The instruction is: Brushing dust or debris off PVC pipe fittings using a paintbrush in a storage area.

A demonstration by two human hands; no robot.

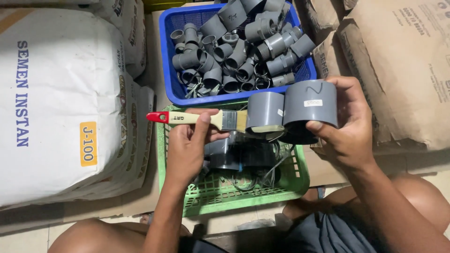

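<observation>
Green basket (290,185) below | grey pipe fitting (293,110): 2 joined sleeves, white sticker

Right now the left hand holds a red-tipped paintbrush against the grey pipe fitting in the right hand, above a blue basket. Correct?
Not quite. In the head view the left hand, paintbrush, grey pipe fitting and right hand are above the green basket; the blue basket lies beyond.

1. A big white sack (56,103) lies well left of the left hand (187,150), printed in blue with a small yellow patch.
2. A second white sack (129,33) sits behind it, farther from that hand.
3. Brown paper sacks (398,70) are piled just right of the right hand (349,126).
4. A small white sticker (312,102) sits on the grey pipe piece (311,105) that the right hand holds.
</observation>
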